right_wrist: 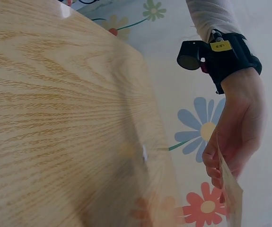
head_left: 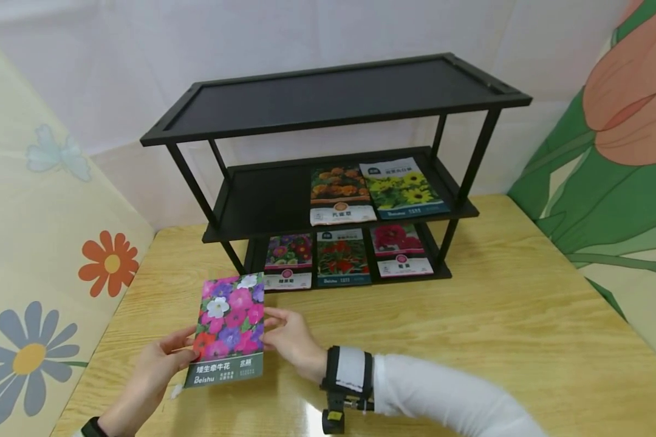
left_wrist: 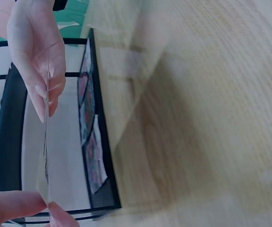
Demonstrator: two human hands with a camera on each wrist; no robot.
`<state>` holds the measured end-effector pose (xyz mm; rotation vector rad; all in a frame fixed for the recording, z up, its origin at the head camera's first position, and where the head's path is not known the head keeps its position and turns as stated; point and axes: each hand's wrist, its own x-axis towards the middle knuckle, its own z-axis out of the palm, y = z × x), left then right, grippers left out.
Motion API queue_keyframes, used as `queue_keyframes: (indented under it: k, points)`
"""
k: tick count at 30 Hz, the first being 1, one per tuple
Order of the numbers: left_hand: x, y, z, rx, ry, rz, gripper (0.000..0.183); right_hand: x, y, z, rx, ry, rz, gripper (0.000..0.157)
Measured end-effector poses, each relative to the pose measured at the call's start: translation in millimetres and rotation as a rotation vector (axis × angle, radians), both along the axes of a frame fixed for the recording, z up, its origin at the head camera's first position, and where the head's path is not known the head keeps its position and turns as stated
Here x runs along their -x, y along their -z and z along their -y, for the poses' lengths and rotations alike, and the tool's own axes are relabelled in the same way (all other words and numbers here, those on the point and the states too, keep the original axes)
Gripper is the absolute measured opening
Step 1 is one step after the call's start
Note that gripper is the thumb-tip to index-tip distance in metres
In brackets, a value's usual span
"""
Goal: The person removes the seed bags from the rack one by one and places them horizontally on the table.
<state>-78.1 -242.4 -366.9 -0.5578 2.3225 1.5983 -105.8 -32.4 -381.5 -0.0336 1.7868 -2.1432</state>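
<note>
A seed packet [head_left: 232, 321] with pink, purple and white flowers and a dark green lower band is held up over the table, front toward the head camera. My left hand [head_left: 155, 367] pinches its left edge, thumb in front near the lower corner. On the opposite edge, my right hand [head_left: 295, 338] has the packet between thumb and fingers. The left wrist view shows the packet [left_wrist: 46, 146] edge-on, stretched between the left fingertips [left_wrist: 20, 205] and the right hand [left_wrist: 36, 56]. Seen from the right wrist, the left hand [right_wrist: 237, 127] grips the packet [right_wrist: 231, 189].
Behind the hands stands a black three-tier rack [head_left: 333, 97]. Its middle shelf bears an orange-flower packet [head_left: 341, 193] and a yellow-flower packet [head_left: 404, 188]. Three more packets, including a red-flower one [head_left: 342, 258], line the bottom shelf. A small white scrap [head_left: 177, 391] lies on the wooden table [head_left: 525, 315].
</note>
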Motion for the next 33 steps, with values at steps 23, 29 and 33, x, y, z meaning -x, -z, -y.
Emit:
queue_keyframes:
  k: [23, 29, 33]
  points:
    - [8.0, 38.5, 4, 0.025, -0.017, 0.064, 0.049, -1.2, 32.8, 15, -0.066, 0.042, 0.023, 0.051]
    - [8.2, 44.1, 7, 0.048, -0.015, 0.082, 0.049, -1.2, 41.6, 20, -0.085, 0.035, 0.002, 0.048]
    - [9.0, 46.5, 7, 0.076, 0.002, 0.08, 0.048, -0.5, 46.2, 21, -0.097, 0.026, 0.007, 0.048]
